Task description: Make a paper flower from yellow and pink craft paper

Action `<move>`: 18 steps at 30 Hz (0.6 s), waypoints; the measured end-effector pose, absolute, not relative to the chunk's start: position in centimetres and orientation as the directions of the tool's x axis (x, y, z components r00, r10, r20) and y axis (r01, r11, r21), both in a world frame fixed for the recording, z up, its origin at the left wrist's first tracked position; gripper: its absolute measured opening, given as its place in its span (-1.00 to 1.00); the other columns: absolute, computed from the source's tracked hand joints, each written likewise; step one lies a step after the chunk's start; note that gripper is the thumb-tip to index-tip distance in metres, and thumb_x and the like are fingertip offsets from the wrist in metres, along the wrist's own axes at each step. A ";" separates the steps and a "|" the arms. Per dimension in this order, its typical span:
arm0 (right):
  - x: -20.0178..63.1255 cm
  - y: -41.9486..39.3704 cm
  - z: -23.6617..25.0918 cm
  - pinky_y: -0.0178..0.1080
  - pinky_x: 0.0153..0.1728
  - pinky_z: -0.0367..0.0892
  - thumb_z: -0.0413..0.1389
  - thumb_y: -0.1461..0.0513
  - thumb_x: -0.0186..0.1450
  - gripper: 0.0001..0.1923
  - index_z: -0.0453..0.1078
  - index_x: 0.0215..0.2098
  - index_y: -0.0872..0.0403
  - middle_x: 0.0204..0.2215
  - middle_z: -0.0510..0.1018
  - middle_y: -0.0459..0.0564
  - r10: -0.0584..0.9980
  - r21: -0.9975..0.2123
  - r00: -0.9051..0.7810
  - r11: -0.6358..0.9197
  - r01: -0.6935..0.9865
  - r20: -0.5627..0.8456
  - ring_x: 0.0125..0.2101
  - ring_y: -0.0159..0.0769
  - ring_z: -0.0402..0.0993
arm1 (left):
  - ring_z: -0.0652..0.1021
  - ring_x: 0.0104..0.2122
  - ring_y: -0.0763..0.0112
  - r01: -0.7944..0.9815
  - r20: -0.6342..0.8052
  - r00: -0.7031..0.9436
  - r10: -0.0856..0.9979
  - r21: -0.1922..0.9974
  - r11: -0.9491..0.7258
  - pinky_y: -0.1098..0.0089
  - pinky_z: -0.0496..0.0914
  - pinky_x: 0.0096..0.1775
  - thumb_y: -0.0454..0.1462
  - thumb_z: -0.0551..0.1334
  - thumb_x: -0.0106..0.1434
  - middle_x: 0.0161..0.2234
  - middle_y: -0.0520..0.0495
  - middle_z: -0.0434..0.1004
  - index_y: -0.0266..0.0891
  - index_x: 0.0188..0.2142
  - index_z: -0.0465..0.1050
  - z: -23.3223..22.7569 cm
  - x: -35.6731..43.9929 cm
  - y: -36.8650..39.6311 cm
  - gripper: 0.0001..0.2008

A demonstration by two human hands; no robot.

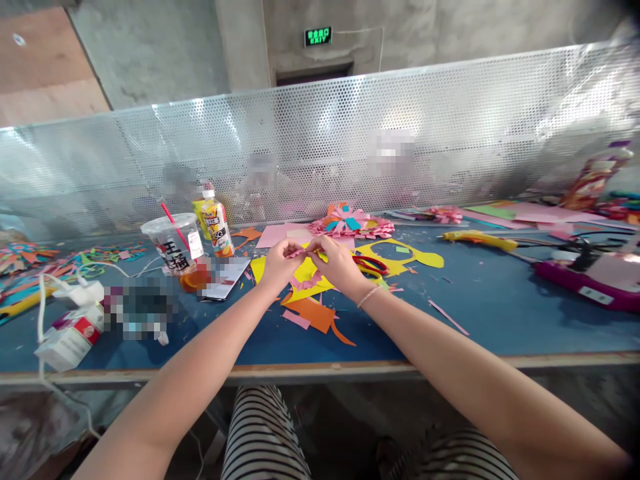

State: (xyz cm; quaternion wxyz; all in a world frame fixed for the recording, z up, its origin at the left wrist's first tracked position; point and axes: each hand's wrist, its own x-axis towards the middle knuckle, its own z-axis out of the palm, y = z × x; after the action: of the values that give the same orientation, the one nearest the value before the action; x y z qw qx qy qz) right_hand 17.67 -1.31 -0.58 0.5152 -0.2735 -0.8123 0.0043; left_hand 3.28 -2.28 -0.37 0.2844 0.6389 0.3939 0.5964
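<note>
Left hand (279,268) and right hand (338,265) pinch a pink paper strip (307,283), but honestly they're hiding the actual grip. My arms (215,352) stretch forward, angling inward.

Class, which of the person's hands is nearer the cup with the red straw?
Left. The left hand is right of the cup, apart from it; the right hand is farther right.

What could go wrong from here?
The pink paper strip, pinched between left hand and right hand, looks thin and might tear if pulled.
The red-handled scissors lie close beside the right hand, so a sideways move could knock them.
</note>
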 end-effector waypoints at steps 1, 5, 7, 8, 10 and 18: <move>17.7 -1.3 -0.6 -0.25 -0.35 0.31 -0.01 0.35 0.16 -0.91 0.22 -0.37 0.05 -0.42 0.42 -0.02 0.460 -0.297 -0.317 0.844 0.447 0.829 -0.38 -0.30 0.38 | 0.40 -0.55 0.57 0.140 0.522 -0.025 0.852 0.846 -0.514 0.50 0.29 -0.45 -0.37 0.23 -0.07 -0.58 0.07 0.36 -0.28 -0.50 0.31 -0.3 3.3 -2.4 -0.90; 17.6 -1.2 -0.9 -0.26 -0.36 0.30 -0.03 0.34 0.18 -0.91 0.21 -0.34 0.05 -0.41 0.45 -0.01 0.478 -0.293 -0.325 0.827 0.481 0.816 -0.38 -0.29 0.41 | 0.44 -0.59 0.55 0.016 0.412 -0.063 0.909 0.911 -0.412 0.45 0.37 -0.45 -0.40 0.25 -0.08 -0.59 0.08 0.36 -0.28 -0.47 0.28 0.0 3.7 -3.0 -0.84; 17.6 -1.2 -0.9 -0.25 -0.37 0.29 -0.04 0.33 0.20 -0.91 0.21 -0.33 0.05 -0.41 0.46 -0.01 0.472 -0.261 -0.348 0.821 0.508 0.810 -0.39 -0.28 0.41 | 0.46 -0.59 0.55 -0.042 0.361 -0.078 0.929 0.930 -0.365 0.42 0.40 -0.44 -0.40 0.26 -0.08 -0.59 0.09 0.36 -0.28 -0.46 0.28 0.0 3.9 -3.1 -0.82; 17.6 -1.1 -1.0 -0.25 -0.36 0.28 -0.05 0.33 0.20 -0.92 0.22 -0.32 0.05 -0.41 0.46 0.00 0.463 -0.230 -0.364 0.818 0.528 0.808 -0.39 -0.27 0.41 | 0.46 -0.59 0.55 -0.066 0.342 -0.084 0.936 0.935 -0.348 0.41 0.42 -0.42 -0.40 0.26 -0.09 -0.58 0.09 0.36 -0.28 -0.46 0.28 0.0 3.9 -3.0 -0.82; 17.6 -1.0 -1.0 -0.23 -0.36 0.28 -0.07 0.32 0.21 -0.91 0.22 -0.31 0.05 -0.41 0.46 0.02 0.435 -0.154 -0.396 0.806 0.571 0.809 -0.38 -0.24 0.41 | 0.48 -0.57 0.54 -0.101 0.319 -0.086 0.944 0.940 -0.327 0.39 0.43 -0.40 -0.42 0.27 -0.10 -0.57 0.09 0.36 -0.29 -0.45 0.28 -0.2 4.0 -2.9 -0.80; 17.9 -0.6 -1.0 -0.20 -0.30 0.29 -0.09 0.32 0.24 -0.87 0.23 -0.25 0.07 -0.38 0.47 0.06 0.328 0.030 -0.503 0.815 0.579 0.799 -0.33 -0.23 0.40 | 0.49 -0.57 0.52 -0.251 0.223 -0.071 0.972 0.939 -0.233 0.40 0.43 -0.39 -0.50 0.24 -0.12 -0.59 0.07 0.41 -0.29 -0.45 0.27 -0.7 4.0 -2.2 -0.77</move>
State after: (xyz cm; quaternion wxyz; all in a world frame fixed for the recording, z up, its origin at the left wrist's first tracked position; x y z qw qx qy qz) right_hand 17.87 -0.64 -1.02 0.4218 -0.2655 -0.8541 -0.1484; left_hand 4.00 -2.21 -0.65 0.4890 0.4748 0.3797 0.6255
